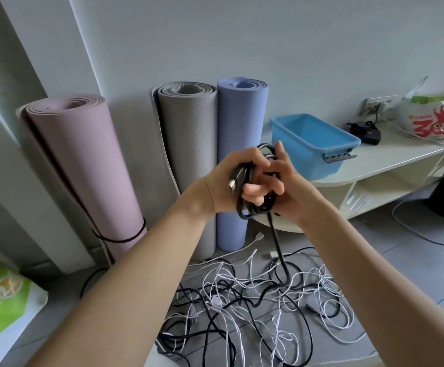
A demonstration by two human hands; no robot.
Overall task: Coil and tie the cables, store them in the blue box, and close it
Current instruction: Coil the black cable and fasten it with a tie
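Head view: both hands, left (222,181) and right (281,186), grip the upright black cable coil (250,192), plug apparently pointing down-left.

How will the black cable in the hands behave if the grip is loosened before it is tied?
The black cable is probably floppy: its free end hangs limp toward the tangled cables on the floor. The loops held by the left hand and right hand may spring open. The hanging tail could drag or snag on that pile.
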